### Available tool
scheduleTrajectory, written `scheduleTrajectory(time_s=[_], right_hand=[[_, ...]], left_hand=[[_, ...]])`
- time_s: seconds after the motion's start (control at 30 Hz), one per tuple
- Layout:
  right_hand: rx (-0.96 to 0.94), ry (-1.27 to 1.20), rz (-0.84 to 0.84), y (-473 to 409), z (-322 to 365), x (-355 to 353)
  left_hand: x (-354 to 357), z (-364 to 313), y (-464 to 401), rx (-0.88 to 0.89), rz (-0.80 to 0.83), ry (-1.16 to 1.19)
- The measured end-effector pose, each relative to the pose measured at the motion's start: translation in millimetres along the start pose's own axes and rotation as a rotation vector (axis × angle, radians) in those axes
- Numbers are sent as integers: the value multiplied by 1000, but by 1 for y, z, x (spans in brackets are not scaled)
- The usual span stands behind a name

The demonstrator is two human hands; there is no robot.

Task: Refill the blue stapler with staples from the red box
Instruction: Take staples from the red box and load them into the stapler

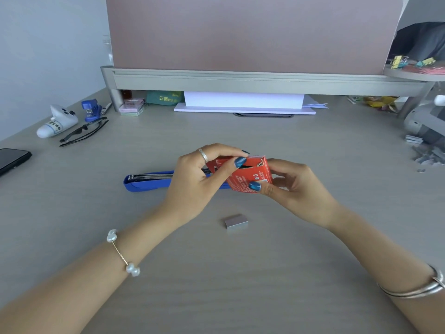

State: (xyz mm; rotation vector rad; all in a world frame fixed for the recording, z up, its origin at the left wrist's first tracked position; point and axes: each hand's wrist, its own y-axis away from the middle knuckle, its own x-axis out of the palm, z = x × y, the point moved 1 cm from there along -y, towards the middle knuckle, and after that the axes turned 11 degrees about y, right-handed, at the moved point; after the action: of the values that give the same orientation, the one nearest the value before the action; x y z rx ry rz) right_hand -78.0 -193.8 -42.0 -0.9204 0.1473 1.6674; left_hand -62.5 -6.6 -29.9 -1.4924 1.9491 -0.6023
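Note:
The red box [251, 175] is held above the desk between both hands, its top flap open. My right hand [296, 189] grips its right side and bottom edge. My left hand [199, 179] pinches the box's left end, thumb on the open top. Behind the hands lies the blue stapler [147, 182], opened flat with its metal staple channel showing; its right part is hidden by my left hand and the box. A grey strip of staples [236, 222] lies on the desk just in front of the hands.
At the far left are a phone [12, 160], black glasses [83, 132], a white tube-shaped figure [56, 121] and a small blue stapler [91, 109]. Loose staple strips [427, 153] lie at the right edge. A raised shelf [240, 80] spans the back of the desk.

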Motion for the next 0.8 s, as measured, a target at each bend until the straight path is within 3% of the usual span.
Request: scheduleTrajectory(time_s=[0.13,0.37,0.8], right_hand=[[-4,-2,3,0,-1,1],[10,-1,-10,1,-2,-1],[13,-20,-18,0,-1,1]], left_hand=[[-1,-1,-1,-2,8,22],[-6,4,3,143,114,-160],[-5,7,5,180,80,-222]])
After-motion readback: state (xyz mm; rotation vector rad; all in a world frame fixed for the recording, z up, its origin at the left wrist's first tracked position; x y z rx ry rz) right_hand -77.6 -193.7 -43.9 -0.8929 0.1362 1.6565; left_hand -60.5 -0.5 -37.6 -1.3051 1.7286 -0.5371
